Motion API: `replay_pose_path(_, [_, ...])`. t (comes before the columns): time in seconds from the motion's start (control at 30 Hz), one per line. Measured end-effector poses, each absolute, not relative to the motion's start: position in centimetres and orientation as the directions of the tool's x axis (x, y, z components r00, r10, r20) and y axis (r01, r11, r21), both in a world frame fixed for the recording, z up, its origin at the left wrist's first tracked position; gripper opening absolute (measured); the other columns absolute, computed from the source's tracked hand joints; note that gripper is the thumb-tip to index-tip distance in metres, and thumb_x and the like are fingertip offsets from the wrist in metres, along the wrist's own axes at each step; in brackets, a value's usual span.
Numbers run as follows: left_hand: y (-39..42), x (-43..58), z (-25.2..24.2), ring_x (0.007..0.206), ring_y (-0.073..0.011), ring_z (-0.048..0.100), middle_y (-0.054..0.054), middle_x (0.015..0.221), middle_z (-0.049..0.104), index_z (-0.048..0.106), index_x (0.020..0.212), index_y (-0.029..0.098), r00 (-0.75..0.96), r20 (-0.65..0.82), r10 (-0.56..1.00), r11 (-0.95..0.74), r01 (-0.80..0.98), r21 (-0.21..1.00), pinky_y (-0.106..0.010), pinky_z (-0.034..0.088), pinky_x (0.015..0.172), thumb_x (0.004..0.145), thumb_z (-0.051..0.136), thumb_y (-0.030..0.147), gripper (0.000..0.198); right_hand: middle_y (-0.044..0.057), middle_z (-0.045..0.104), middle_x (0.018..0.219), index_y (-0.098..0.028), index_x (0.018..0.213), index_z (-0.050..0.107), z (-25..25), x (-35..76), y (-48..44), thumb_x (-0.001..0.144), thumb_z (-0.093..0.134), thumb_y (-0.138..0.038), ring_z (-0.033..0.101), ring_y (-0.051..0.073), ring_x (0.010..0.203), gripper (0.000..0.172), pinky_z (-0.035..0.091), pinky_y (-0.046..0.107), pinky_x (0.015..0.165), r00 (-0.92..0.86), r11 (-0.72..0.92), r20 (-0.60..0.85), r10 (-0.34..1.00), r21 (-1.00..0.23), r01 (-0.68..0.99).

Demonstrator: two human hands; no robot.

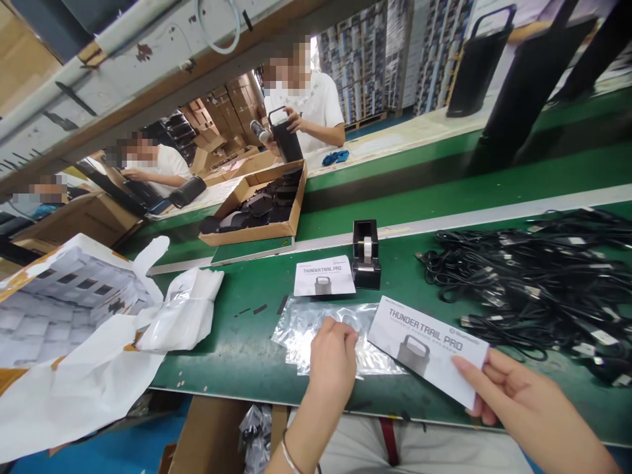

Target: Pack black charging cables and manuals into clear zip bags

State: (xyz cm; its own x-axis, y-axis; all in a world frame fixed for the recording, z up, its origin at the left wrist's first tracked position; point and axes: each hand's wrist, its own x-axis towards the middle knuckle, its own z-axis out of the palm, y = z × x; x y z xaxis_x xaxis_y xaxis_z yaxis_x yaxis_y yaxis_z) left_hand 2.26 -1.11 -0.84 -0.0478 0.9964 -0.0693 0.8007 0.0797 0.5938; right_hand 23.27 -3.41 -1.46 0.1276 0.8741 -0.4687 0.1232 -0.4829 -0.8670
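My right hand [513,398] holds a white "Thunder Trail Pro" leaflet [424,345] by its right end, thumb on top, above the green table [237,342]. My left hand [333,362] rests with curled fingers on a stack of clear plastic bags [306,326] lying flat on the table, pinching the top one. A second identical leaflet [323,275] lies just behind the bags. A black tape dispenser [366,255] stands beside that leaflet.
A heap of black cables [533,276] covers the table's right side. White plastic wrap [162,309] and an open carton of white boxes [59,296] sit at left. A cardboard tray of black parts [257,204] lies beyond. Across the belt, other people handle black speakers [286,138].
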Motion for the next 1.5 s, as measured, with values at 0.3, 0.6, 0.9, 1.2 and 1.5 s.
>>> replay_pose_path(0.3, [-1.5,2.5,-0.7,0.076,-0.0207,0.057,-0.007,0.084,0.058,0.063,0.083,0.016,-0.024,-0.050,0.998,0.047,0.840,0.540,-0.035,0.044,0.071,0.086,0.044,0.014,0.020,-0.003,0.056,0.044,-0.017,0.088,0.058,-3.6,23.1,-3.9,0.068,0.058,-0.053,0.051,0.015,0.043,0.041,0.045,0.025,0.041,0.135,-0.367,-0.345,0.929,-0.909,0.198])
replay_pose_path(0.6, [-1.7,2.5,-0.8,0.070,-0.0179,0.057,-0.003,0.075,0.056,0.066,0.070,0.017,-0.042,-0.087,0.995,0.084,0.823,0.562,-0.031,0.044,0.068,0.080,0.057,0.017,0.013,-0.003,0.057,0.046,-0.017,0.094,0.060,-4.1,23.7,-4.2,0.070,0.058,-0.051,0.053,0.016,0.044,0.042,0.047,0.025,0.043,0.104,-0.357,-0.342,0.934,-0.910,0.212])
replay_pose_path(0.9, [-2.3,2.4,-0.5,0.067,-0.0172,0.056,-0.004,0.075,0.055,0.065,0.071,0.016,0.012,-0.032,0.999,0.007,0.848,0.530,-0.029,0.043,0.063,0.086,0.044,0.017,0.025,-0.001,0.060,0.055,-0.017,0.100,0.057,-4.4,23.9,-4.9,0.071,0.059,-0.054,0.053,0.016,0.047,0.047,0.049,0.025,0.045,0.075,-0.420,-0.414,0.907,-0.899,0.123])
replay_pose_path(1.2, [-2.7,2.6,-0.9,0.060,-0.0141,0.055,-0.002,0.075,0.056,0.063,0.075,0.018,-0.010,-0.060,0.998,0.044,0.804,0.593,-0.027,0.042,0.059,0.084,0.046,0.019,0.019,-0.001,0.060,0.057,-0.017,0.104,0.056,-4.7,23.8,-5.4,0.071,0.056,-0.058,0.053,0.016,0.048,0.052,0.050,0.026,0.048,0.055,-0.447,-0.445,0.894,-0.880,0.162])
replay_pose_path(1.5, [-3.2,2.8,-0.8,0.060,-0.0142,0.055,-0.002,0.075,0.057,0.058,0.076,0.018,-0.005,-0.039,0.999,0.028,0.781,0.624,-0.026,0.042,0.057,0.084,0.044,0.019,0.016,-0.004,0.053,0.046,-0.016,0.101,0.056,-4.7,23.8,-6.1,0.072,0.056,-0.056,0.054,0.018,0.046,0.049,0.049,0.028,0.044,0.048,-0.436,-0.433,0.900,-0.893,0.110])
